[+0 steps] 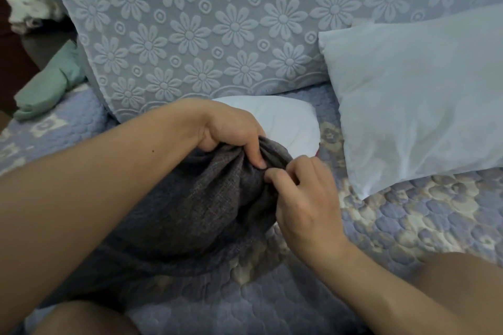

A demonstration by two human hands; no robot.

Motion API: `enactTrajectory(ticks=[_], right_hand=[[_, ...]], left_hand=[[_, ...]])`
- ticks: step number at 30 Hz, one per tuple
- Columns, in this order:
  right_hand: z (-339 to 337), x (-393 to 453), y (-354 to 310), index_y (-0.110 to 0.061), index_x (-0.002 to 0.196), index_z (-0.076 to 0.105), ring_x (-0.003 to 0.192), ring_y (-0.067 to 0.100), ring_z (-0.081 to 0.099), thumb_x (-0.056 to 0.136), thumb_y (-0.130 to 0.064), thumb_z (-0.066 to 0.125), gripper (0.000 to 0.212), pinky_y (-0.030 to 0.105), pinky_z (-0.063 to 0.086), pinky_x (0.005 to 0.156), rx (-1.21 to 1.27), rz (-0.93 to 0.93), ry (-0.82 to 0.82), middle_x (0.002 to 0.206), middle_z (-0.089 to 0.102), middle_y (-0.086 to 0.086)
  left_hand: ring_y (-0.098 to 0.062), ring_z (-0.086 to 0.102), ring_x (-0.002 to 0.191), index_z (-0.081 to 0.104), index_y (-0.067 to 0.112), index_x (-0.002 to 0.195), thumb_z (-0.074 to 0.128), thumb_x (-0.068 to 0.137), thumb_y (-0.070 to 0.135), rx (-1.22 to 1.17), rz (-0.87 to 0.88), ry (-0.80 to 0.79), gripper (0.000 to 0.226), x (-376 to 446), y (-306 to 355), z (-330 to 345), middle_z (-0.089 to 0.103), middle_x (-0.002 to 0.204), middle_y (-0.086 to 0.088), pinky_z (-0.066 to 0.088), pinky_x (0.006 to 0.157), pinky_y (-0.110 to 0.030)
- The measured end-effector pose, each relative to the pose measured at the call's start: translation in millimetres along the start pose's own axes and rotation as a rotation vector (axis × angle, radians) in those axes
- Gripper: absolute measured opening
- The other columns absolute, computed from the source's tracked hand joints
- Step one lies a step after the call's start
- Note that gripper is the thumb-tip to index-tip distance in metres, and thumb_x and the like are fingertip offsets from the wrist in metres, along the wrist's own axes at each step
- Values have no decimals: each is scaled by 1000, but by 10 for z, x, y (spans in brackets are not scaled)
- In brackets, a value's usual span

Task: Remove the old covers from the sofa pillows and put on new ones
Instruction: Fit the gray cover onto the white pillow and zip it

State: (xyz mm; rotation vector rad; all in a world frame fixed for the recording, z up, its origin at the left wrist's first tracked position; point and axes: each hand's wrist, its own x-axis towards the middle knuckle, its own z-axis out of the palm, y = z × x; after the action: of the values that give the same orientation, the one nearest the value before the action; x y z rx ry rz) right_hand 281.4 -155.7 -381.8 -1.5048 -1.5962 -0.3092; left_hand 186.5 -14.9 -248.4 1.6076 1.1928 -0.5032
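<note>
Grey woven cloth was what we had in front of us: the grey cover [196, 207] lay bunched on the quilted sofa seat [408, 226], pulled most of the way over a pillow, and both our hands were up at its open mouth. Our right hand [304, 198] came in from the near side, fingers curled, its grip pinching the gathered edge of the cover. Just beyond it our left hand [231, 128] had a fistful of the same edge, thumb pressed down on the fabric, the two hands almost touching. Past the mouth, the white pillow end [283, 122] poked out, bare and rounded.

By our reckoning the cover was soft and limp with a coarse, grippy weave, so it would not slip through the fingers, but it would crumple rather than slide. The pillow looked light and squashy; it would give under a squeeze. We judged the hem at the opening the right place to hold, one hand each side, whether the cover was meant to go on or come off, which we could not tell.

Further right, a second white pillow [413, 95] leaned uncovered against the flowered backrest [206, 24]. Far left, a green folded cloth [46, 87] sat on the seat, perhaps another cover.
</note>
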Motion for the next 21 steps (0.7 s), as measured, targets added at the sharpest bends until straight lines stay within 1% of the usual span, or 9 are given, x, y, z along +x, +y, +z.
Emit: enactTrajectory(ticks=[4, 6, 9, 11, 13, 15, 17, 19, 21], right_hand=[[-35, 17, 49, -6, 91, 67, 77, 26, 48, 84, 2, 54, 16, 35, 39, 66, 148, 94, -15, 86, 51, 7], [-72, 20, 65, -9, 96, 59, 86, 19, 50, 86, -12, 57, 11, 27, 40, 74, 306, 241, -92, 96, 48, -1], [-93, 74, 108, -20, 115, 55, 96, 6, 55, 89, -36, 62, 32, 20, 45, 81, 497, 501, -184, 106, 53, -10], [-122, 116, 146, -27, 113, 59, 96, 2, 58, 85, -33, 68, 30, 23, 49, 81, 537, 563, -226, 105, 60, -12], [-165, 117, 197, -32, 108, 59, 96, 2, 57, 80, -28, 71, 30, 23, 47, 79, 555, 553, -284, 105, 59, -10], [-208, 70, 224, -32, 116, 56, 99, 4, 57, 75, -28, 73, 44, 21, 47, 81, 653, 527, -354, 110, 55, -6], [-214, 13, 218, -30, 121, 51, 99, 10, 58, 72, -27, 76, 54, 27, 50, 81, 717, 434, -361, 111, 52, -1], [-160, -48, 180, -27, 119, 51, 99, 9, 55, 72, -22, 79, 55, 29, 51, 82, 668, 300, -290, 111, 47, -1], [-120, -105, 98, -27, 119, 51, 99, 4, 52, 73, -21, 78, 54, 22, 49, 83, 630, 257, -238, 111, 42, -4]], left_hand=[[-25, 66, 76, 61, 12, 91, 70, 82, -11, 32, 75, 39, 26, 36, -57, -82, 66, 83, -12, 56, 78, -42], [-23, 65, 75, 59, 13, 95, 70, 81, -13, 22, 94, 38, 32, 72, -98, -85, 65, 84, -10, 56, 72, -38], [-23, 67, 76, 59, 12, 100, 70, 79, -16, 18, 115, 23, 36, 87, -84, -69, 67, 86, -10, 58, 71, -37], [-20, 67, 72, 59, 14, 100, 72, 76, -16, 14, 154, 85, 40, 54, -57, 17, 69, 84, -10, 57, 69, -38], [-14, 65, 71, 58, 19, 102, 74, 74, -12, 131, 316, 252, 45, -16, -92, 197, 73, 86, -5, 55, 67, -37], [-10, 65, 77, 54, 29, 106, 66, 75, -1, 389, 542, 501, 45, -146, -209, 477, 73, 88, 3, 54, 71, -37], [-16, 61, 87, 55, 32, 116, 57, 73, 2, 653, 726, 755, 52, -289, -384, 771, 69, 94, 6, 51, 74, -41], [-28, 59, 85, 63, 13, 122, 54, 82, -4, 864, 847, 985, 44, -322, -609, 969, 66, 100, -7, 50, 71, -45], [-30, 58, 76, 67, 3, 119, 59, 91, 1, 922, 806, 1184, 30, -295, -832, 1128, 63, 95, -14, 50, 63, -45]])
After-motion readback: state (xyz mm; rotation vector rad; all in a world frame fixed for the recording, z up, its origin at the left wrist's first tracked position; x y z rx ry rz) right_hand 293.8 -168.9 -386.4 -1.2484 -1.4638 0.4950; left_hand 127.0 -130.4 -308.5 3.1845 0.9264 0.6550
